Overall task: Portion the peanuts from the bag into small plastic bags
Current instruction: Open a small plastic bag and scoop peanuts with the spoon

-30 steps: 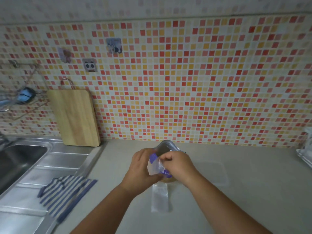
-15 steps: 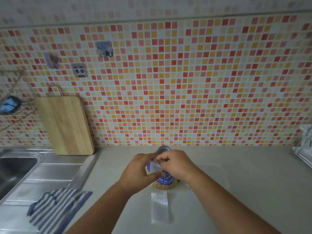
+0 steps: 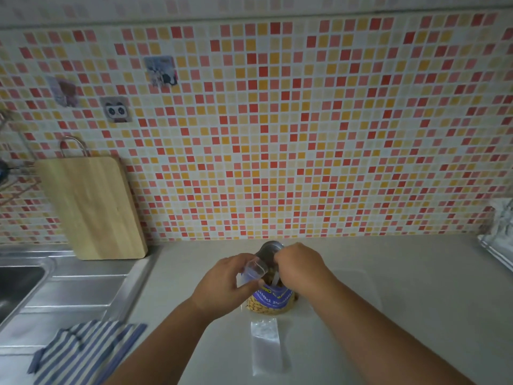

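Peanut bag (image 3: 270, 302) upright mid-way along the surface (image 3: 388, 315), mouth grasped by left grip (image 3: 222, 284) and, apparently, right grip (image 3: 301, 266); small plastic bag (image 3: 266, 345) toward front edge lies empty: portioning not yet begun.

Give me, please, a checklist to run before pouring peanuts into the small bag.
1. Peanut bag stands upright on the counter: ok.
2. Left hand grips its top: ok.
3. Right hand pinches its top edge: ok.
4. Its mouth is open wide enough: cannot tell.
5. Small plastic bag is held open to receive: not ok, it lies flat on the counter, untouched.
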Demonstrator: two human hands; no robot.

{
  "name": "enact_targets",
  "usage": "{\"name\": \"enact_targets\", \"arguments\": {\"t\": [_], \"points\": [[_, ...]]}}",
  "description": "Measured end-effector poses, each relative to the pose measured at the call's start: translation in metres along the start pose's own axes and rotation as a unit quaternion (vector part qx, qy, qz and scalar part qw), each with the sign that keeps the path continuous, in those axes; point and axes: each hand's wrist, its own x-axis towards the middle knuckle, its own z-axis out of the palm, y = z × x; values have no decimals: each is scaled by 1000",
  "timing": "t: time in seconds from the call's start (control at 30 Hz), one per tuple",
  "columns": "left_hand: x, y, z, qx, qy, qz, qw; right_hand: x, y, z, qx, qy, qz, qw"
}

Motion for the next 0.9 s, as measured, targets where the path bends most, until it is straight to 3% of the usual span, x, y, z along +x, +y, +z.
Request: {"name": "enact_targets", "arguments": {"t": [0.3, 0.6, 0.77, 0.9], "points": [[9, 0, -5, -52, -42, -12, 998, 16, 5, 26, 128, 122, 111, 978], [10, 0, -12, -133, -55, -47, 988, 15, 26, 33, 259, 133, 170, 941], [11, 3, -23, -183, -7, -82, 980, 21, 44, 32, 303, 97, 174, 932], [17, 9, -32, -124, 12, -65, 990, 25, 62, 27, 335, 74, 196, 919]]}}
